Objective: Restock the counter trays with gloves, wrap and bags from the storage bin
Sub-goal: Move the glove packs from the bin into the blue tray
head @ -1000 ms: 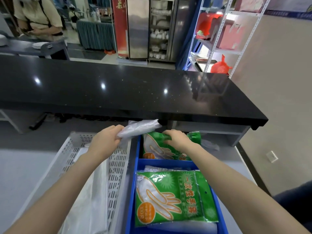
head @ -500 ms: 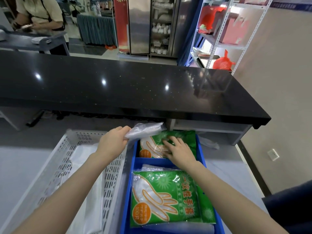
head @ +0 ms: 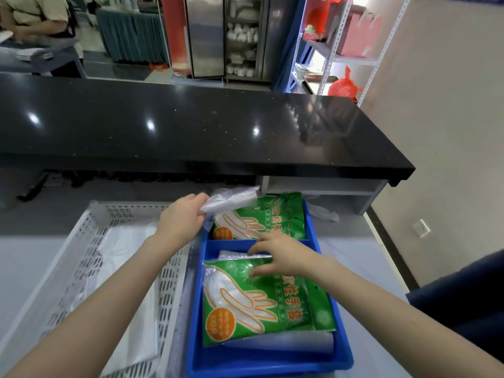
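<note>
Fingers (head: 197,199) of the left hand (head: 180,221) pinch a clear plastic bundle (head: 231,198) over the far end of the blue tray (head: 272,361), which sits on the grey counter (head: 24,263) just right of the white perforated basket (head: 90,257). One green glove pack (head: 261,216) lies in the tray's far compartment, another (head: 261,298) in the near one. Over that nearer pack, the right hand (head: 281,256) hovers with fingers spread, gripping nothing.
</note>
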A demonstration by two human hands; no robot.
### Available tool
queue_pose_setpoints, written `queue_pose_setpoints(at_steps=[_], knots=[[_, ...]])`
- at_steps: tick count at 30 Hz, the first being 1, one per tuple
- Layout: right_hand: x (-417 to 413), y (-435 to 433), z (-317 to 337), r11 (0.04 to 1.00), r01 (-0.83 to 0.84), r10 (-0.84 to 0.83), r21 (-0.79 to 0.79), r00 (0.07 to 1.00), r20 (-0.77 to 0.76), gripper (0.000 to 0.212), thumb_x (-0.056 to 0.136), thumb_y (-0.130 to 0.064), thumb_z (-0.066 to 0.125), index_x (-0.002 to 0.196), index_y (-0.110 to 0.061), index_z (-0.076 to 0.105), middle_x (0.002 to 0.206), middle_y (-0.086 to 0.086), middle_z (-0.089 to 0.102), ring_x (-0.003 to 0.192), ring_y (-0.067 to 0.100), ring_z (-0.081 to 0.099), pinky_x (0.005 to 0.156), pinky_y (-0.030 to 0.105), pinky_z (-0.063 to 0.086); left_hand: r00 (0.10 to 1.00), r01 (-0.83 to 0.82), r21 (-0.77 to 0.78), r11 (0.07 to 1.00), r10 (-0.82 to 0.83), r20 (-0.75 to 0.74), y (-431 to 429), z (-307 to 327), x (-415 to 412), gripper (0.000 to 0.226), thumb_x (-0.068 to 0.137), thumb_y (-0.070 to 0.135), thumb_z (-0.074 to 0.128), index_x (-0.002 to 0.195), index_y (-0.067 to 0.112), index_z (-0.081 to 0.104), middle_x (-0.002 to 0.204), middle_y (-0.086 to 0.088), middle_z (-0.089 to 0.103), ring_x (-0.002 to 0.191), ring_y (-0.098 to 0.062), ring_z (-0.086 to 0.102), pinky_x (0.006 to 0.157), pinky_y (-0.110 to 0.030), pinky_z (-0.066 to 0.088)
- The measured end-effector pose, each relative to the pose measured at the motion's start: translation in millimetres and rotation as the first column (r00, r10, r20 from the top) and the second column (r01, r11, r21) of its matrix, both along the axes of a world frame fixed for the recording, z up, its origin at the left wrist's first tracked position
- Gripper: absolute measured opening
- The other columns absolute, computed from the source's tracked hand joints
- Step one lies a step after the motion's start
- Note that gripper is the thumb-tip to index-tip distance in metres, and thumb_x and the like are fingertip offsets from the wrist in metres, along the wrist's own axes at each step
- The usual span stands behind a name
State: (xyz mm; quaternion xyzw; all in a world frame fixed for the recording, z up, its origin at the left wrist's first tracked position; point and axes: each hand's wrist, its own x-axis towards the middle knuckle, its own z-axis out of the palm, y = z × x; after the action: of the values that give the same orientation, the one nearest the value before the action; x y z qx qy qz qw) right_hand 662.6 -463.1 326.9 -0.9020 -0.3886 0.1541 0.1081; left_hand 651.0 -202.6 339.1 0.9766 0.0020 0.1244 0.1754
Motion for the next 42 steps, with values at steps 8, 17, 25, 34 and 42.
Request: queue_pose_setpoints(at_steps=[8, 17, 25, 34, 42], knots=[[-12, 2, 11, 0.991, 0.11, -0.093, 0.078, 0.978, -0.187, 0.041, 0.075, -0.033, 0.077, 0.11, -0.027, 0.056, 0.114, -0.005, 0.06, 0.1, 0.011, 0.054, 0.086, 0.029, 0.047, 0.999, 0.039, -0.004, 0.999, -0.039, 0.005, -3, 0, -4, 0.018, 0.089, 0.026, 0.055, 0.106, 0.032, 0.052, 0.087, 0.009, 0.055, 0.078, -0.013, 0.052, 0.053, -0.026, 0.033], [39, -8, 93, 0.911, 0.176, -0.26, 0.374, 0.947, 0.187, 0.032, 0.073, -0.018, 0.076, 0.091, -0.031, 0.053, 0.092, -0.007, 0.055, 0.088, 0.013, 0.056, 0.08, 0.038, 0.051, 0.978, 0.191, 0.102, 0.976, -0.181, -0.101, 11, -12, -30, 0.03, 0.086, 0.027, 0.062, 0.116, 0.027, 0.058, 0.113, 0.001, 0.064, 0.093, -0.016, 0.061, 0.067, -0.025, 0.043], [67, 14, 103, 0.917, 0.194, -0.284, 0.349, 0.932, 0.226, 0.026, 0.076, -0.015, 0.073, 0.096, -0.023, 0.059, 0.094, -0.001, 0.056, 0.09, 0.019, 0.055, 0.082, 0.039, 0.049, 0.932, 0.359, 0.208, 0.91, -0.337, -0.135, -7, -13, -41, 0.027, 0.088, 0.031, 0.058, 0.114, 0.024, 0.057, 0.115, 0.003, 0.062, 0.098, -0.016, 0.059, 0.069, -0.021, 0.039], [74, 23, 108, 0.898, 0.201, -0.336, 0.39, 0.888, 0.314, 0.024, 0.079, -0.013, 0.069, 0.1, -0.019, 0.059, 0.097, 0.001, 0.055, 0.089, 0.027, 0.057, 0.081, 0.042, 0.047, 0.881, 0.469, 0.291, 0.834, -0.419, -0.219, -13, -1, -46, 0.021, 0.087, 0.024, 0.057, 0.108, 0.022, 0.057, 0.116, 0.001, 0.06, 0.107, -0.021, 0.057, 0.076, -0.036, 0.051], [74, 30, 103, 0.91, 0.188, -0.308, 0.37, 0.904, 0.297, 0.026, 0.08, -0.015, 0.069, 0.103, -0.02, 0.058, 0.101, 0.001, 0.056, 0.092, 0.026, 0.057, 0.084, 0.041, 0.046, 0.877, 0.48, 0.234, 0.845, -0.455, -0.157, -26, 6, -37, 0.037, 0.087, 0.02, 0.057, 0.123, 0.024, 0.054, 0.121, 0.002, 0.059, 0.11, -0.02, 0.055, 0.079, -0.035, 0.049]])
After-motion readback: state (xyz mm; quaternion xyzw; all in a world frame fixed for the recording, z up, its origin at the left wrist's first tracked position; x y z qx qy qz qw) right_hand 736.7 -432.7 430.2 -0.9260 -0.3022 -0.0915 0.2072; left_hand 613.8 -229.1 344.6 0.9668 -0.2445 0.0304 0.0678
